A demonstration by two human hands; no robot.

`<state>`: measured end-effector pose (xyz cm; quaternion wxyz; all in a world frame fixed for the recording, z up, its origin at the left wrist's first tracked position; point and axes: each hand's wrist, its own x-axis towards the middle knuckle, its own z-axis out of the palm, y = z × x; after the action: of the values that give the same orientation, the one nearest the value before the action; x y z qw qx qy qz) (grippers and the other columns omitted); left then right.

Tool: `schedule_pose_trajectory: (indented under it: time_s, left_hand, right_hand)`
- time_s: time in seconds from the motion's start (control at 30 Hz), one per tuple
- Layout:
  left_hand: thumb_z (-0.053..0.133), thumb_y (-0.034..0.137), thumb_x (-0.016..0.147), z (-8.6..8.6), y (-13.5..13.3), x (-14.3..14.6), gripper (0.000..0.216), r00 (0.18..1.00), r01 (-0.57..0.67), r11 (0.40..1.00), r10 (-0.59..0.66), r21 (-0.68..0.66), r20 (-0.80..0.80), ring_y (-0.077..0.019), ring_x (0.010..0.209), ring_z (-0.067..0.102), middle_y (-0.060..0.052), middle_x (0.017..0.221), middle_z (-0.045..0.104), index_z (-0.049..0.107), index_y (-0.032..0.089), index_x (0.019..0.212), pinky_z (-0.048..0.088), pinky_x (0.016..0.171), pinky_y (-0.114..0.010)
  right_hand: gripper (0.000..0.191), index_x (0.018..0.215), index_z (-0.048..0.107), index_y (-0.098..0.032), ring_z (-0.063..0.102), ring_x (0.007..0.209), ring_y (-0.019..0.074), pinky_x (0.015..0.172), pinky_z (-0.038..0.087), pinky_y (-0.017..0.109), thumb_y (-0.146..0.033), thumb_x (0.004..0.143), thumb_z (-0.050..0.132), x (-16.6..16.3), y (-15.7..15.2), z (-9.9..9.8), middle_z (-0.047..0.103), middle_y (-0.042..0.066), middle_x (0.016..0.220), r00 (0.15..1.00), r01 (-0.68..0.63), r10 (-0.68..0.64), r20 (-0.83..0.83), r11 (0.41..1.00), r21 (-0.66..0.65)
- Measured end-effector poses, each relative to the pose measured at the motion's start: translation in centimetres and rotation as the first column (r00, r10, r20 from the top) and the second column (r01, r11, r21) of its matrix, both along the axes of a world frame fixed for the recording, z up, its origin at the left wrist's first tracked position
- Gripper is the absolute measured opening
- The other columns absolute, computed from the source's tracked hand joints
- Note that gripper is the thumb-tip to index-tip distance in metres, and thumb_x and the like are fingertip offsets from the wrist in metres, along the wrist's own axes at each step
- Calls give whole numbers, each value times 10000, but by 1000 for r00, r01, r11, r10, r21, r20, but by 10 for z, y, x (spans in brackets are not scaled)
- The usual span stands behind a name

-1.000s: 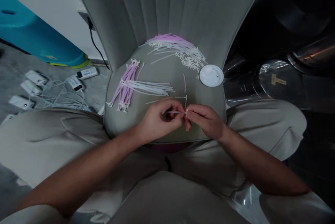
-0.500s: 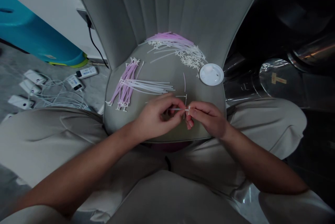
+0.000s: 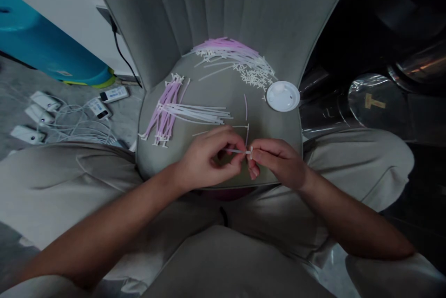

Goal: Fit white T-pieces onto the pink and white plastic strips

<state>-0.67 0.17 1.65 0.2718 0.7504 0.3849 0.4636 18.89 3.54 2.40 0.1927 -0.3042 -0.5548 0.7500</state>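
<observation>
My left hand (image 3: 212,156) pinches a thin pale tube (image 3: 232,151) between thumb and finger. Facing it, my right hand (image 3: 278,161) grips a small white connector (image 3: 251,152), which meets the end of that tube. Just beyond the fingers, a white stick with a small joint (image 3: 248,126) lies at a right angle to another. A single pink tube (image 3: 245,106) lies farther up. To the left are pink tubes with white end pieces (image 3: 166,112), crossed by a fan of white tubes (image 3: 202,112).
All this rests on a grey chair seat (image 3: 223,89). Loose pink and white tubes (image 3: 230,49) and many small white connectors (image 3: 254,75) lie at the back, beside a white round lid (image 3: 283,96). White cabled devices (image 3: 45,101) lie on the floor at left.
My hands have shifted slightly down, still pinching the tube and connector together. The view has tilted a little; the pieces on the seat lie as before.
</observation>
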Motion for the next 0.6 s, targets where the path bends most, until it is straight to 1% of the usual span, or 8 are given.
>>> schedule_pose_trajectory:
  time_s: [0.13,0.23,0.37,0.6]
  left_hand:
    - [624,106,829,2,0,-2,89,1000,14,1000,-13,20,-14,-64,597,529,29,686,581,609,181,874,404,533,-163]
    - [633,105,839,3,0,-3,94,999,34,998,-33,47,-23,-71,623,566,18,704,618,621,185,886,426,553,-167]
    - [637,119,840,5,1,-3,85,999,43,997,-41,60,-28,-80,626,582,16,699,633,630,195,875,452,578,-181]
    - [627,119,830,3,-1,-1,74,999,2,1000,-1,23,-54,-69,595,544,33,655,591,614,193,836,407,539,-173]
  right_hand:
    - [428,684,603,-167,556,539,91,567,450,231,-533,899,655,-1,-1,2,584,-31,562,1000,0,-1,-15,998,-56]
    - [417,683,602,-165,555,544,92,571,461,235,-515,906,650,0,-2,3,581,-28,564,1000,-4,2,-22,997,-77]
    - [400,683,606,-168,556,550,92,577,465,236,-494,912,640,1,-3,3,586,-27,572,1000,-7,6,-13,997,-72]
    - [407,677,602,-171,560,554,87,580,461,225,-503,911,638,0,-2,3,595,-27,575,1000,-11,12,18,999,-42]
